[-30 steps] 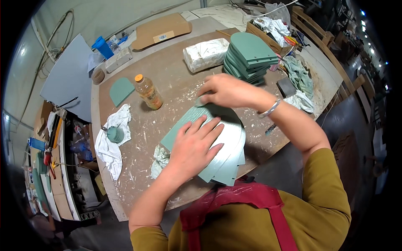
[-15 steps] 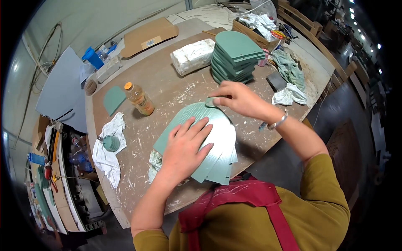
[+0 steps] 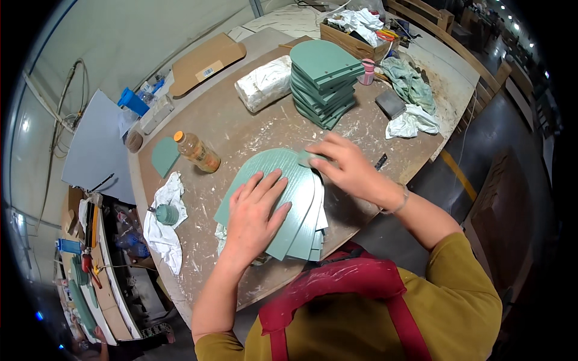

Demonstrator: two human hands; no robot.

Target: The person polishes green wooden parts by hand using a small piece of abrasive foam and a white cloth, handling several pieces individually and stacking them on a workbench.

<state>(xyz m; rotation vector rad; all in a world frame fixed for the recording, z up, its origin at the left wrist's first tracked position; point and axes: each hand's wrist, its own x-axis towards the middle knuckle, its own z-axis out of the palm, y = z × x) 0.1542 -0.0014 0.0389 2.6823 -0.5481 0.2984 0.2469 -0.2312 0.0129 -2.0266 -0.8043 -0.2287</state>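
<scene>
Head view: the left hand (image 3: 256, 213) lies flat, fingers spread, on the top panel (image 3: 289, 180) of a fanned pile of green panels at the near edge of the table (image 3: 253, 126). The panel is pale green, arched at its far end, with fine ridges along its length. The right hand (image 3: 344, 168) presses a small green pad (image 3: 306, 158) onto the panel's far end, fingers curled together over it. A taller stack (image 3: 325, 78) of like panels stands farther back. A bottle (image 3: 197, 151) stands left of the pile, a white rag (image 3: 168, 225) below it.
</scene>
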